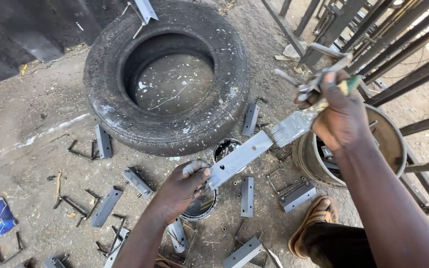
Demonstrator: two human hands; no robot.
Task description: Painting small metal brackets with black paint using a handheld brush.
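My left hand [182, 187] grips one end of a flat grey metal plate [239, 158] with holes, holding it slantwise above the ground. My right hand [341, 111] holds a paintbrush [294, 126] whose silver-coated bristles touch the plate's far end; the same hand also clutches several thin metal rods [319, 69]. Under the plate stand two small round paint tins, one [226, 147] by the tyre and one [200, 203] just below my left hand.
A big worn tyre [167, 74] lies flat on the dirt ahead. Several painted plates [247, 196] and bent rods lie scattered around. A rusty round drum [388, 144] stands at right beside dark metal frames [398, 54]. My sandalled foot [319, 218] rests lower right.
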